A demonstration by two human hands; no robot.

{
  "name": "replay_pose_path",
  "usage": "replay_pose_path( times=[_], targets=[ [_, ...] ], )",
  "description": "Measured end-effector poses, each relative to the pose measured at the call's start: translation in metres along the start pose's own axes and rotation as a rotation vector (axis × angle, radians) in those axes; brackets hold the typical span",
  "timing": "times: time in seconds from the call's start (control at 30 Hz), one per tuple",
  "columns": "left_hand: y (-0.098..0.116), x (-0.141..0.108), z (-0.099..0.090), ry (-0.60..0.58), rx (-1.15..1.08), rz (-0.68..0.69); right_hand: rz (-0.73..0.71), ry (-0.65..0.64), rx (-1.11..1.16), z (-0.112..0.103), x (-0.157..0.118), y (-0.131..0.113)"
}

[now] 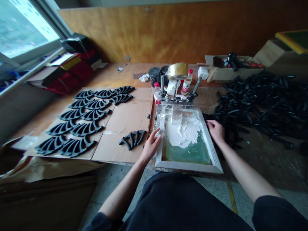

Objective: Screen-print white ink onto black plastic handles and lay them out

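Observation:
A framed screen (187,155) with white paste (185,133) on its green mesh lies in front of me, below a clamp assembly (178,102). My left hand (152,144) is beside the frame's left edge, fingers apart, holding nothing visible. Beyond the frame's right edge is my right hand (216,131), near the dark pile; its fingertips are partly hidden, and whether they hold anything cannot be made out. A short row of curved black parts (132,140) rests on the cardboard, left of my left hand.
Several fanned rows of black parts (81,130) lie on cardboard (127,112) at the left. A large heap of black parts (264,99) spreads at the right. Bottles (187,84), black tubs (154,75) and an open box (223,73) stand behind.

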State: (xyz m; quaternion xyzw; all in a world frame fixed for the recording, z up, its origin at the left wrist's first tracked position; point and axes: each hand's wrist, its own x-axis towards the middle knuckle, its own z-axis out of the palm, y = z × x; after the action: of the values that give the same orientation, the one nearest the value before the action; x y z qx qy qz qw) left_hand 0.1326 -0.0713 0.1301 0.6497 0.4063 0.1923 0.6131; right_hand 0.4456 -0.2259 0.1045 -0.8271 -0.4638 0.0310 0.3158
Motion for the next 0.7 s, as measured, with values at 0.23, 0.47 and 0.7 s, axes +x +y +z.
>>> replay_pose_path(
  times=[0.23, 0.47, 0.7],
  targets=[
    [-0.049, 0.018, 0.012, 0.017, 0.314, -0.059, -0.304, -0.091, -0.223, 0.03, 0.055, -0.094],
    [-0.054, 0.022, 0.011, 0.013, 0.335, -0.08, -0.542, -0.522, -0.196, 0.038, 0.009, -0.102],
    [-0.05, 0.02, 0.011, 0.033, 0.218, -0.116, -0.583, -0.687, -0.102, 0.017, 0.007, -0.097]
  ],
)
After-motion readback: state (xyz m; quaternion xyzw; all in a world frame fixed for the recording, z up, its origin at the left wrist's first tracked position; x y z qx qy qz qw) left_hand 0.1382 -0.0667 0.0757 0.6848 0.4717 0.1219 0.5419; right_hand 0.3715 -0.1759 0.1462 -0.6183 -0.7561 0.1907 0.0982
